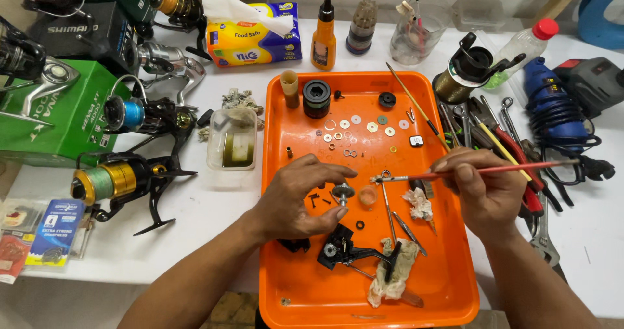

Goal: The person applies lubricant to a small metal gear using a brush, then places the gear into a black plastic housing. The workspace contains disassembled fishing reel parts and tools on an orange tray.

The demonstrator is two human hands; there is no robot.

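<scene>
While a small toothed gear (pixel 342 191) is pinched between the thumb and fingertips of the left hand (pixel 292 199) over the middle of the orange tray (pixel 455 290), a red-handled brush (pixel 481 170) is held in the right hand (pixel 484 189), its fingers (pixel 465 173) closed round the shaft. The brush is laid almost level, with its tip pointed toward nine o'clock and brought just beside the gear. Washers (pixel 364 129) and rings are spread across the tray toward twelve o'clock, near a black spool (pixel 316 98) and a brown tube (pixel 290 88). Toward six o'clock a black reel body (pixel 344 248) is seen lying with a soiled rag (pixel 396 270) against it. A small translucent cup (pixel 368 197) is set just right of the gear. On the white worktop (pixel 214 199) at nine o'clock, several fishing reels (pixel 123 179) and a clear tub (pixel 232 139) are placed; a green box (pixel 71 118) is found beyond them. At three o'clock, pliers and spanners (pixel 520 153) are heaped beside a blue power tool (pixel 552 108). An orange bottle (pixel 323 37) and a tissue pack (pixel 253 33) are stood at twelve o'clock.
</scene>
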